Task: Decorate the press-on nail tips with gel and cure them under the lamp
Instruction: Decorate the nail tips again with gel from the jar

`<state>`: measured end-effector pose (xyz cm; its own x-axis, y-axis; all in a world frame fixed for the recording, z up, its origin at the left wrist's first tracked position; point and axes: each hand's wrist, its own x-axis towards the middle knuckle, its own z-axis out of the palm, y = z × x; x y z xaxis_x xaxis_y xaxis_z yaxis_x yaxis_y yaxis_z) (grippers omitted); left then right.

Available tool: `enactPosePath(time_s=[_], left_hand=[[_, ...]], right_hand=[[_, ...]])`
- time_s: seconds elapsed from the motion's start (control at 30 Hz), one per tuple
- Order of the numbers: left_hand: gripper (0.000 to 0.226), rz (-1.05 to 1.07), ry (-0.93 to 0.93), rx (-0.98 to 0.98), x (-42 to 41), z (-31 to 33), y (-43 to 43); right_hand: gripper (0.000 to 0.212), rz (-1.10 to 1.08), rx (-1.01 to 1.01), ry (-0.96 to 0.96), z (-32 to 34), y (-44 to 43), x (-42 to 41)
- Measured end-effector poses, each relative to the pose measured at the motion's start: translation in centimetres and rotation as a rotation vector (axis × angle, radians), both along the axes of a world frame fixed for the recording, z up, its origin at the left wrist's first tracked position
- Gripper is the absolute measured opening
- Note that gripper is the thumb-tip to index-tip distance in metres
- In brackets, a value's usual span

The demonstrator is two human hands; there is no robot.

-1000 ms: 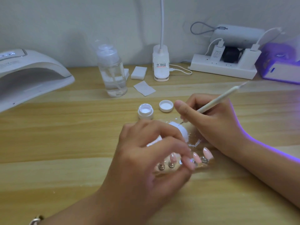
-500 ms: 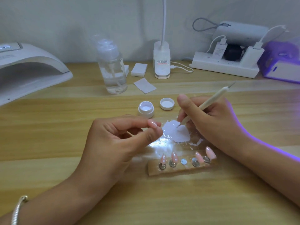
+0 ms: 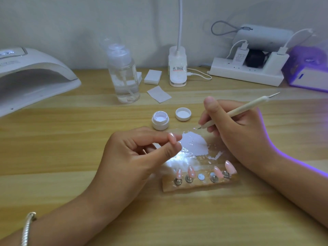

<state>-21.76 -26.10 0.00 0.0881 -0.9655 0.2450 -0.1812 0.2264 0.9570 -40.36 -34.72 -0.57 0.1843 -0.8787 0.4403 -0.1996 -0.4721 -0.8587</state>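
While the left hand point(image 3: 142, 157) pinches a single pink nail tip point(image 3: 171, 137) between thumb and forefinger just above the bench point(image 3: 71, 142), the right hand point(image 3: 236, 132) has its grip closed pen-fashion round a slim dotting tool point(image 3: 236, 110). The tool's fine point is poised beside a smear of white gel point(image 3: 193, 143) on a clear sheet.

The tip looks like a featherweight shell of thin, stiff plastic, glossy and curved. It would probably slip or flick out of a careless pinch. It seems best held by its side edges or its blunt base, which leaves the upper face free for the tool and keeps fingers off wet gel, which would smear at a touch.

It is pale pink, narrow and tapered to a rounded point, and it catches the light. Four matching tips stand on metal studs along a holder strip point(image 3: 200, 185) near the front of the sheet. The middle stud point(image 3: 201, 177) is bare. The two tips on the left appear to carry pale flecks, though that is hard to confirm at this size.

An open gel pot point(image 3: 160, 120) and its lid point(image 3: 183, 113) sit just behind the sheet. The white curing lamp point(image 3: 35, 75) waits at the far left, well apart from the work. A clear pump bottle point(image 3: 123, 75) and a power strip point(image 3: 246, 73) stand along the back wall.
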Motion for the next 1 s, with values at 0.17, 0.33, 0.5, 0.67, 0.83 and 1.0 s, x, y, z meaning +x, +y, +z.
enactPosePath(time_s=[0.17, 0.33, 0.5, 0.67, 0.83, 1.0], left_hand=[[0.012, 0.007, -0.051, -0.020, -0.1, -0.1, 0.1], [0.004, -0.047, -0.068, -0.081, -0.1, 0.0, 0.1], [0.008, -0.069, -0.081, -0.108, -0.1, 0.0, 0.0], [0.008, -0.066, -0.082, -0.115, -0.2, -0.2, -0.1], [0.012, -0.065, -0.122, -0.128, -0.2, -0.3, 0.1], [0.009, -0.071, -0.150, -0.150, -0.5, -0.4, 0.1]], right_hand=[[0.033, 0.020, -0.071, -0.104, 1.3, 1.0, 0.1], [0.040, 0.092, -0.106, -0.183, 2.6, 2.1, 0.4], [0.047, 0.147, -0.106, -0.181, 3.0, 3.2, 0.9], [0.052, 0.146, -0.088, -0.169, 3.0, 3.6, 1.0], [0.053, 0.140, -0.085, -0.145, 3.1, 3.8, 1.1], [0.047, 0.124, -0.103, -0.138, 3.0, 3.9, 1.1]])
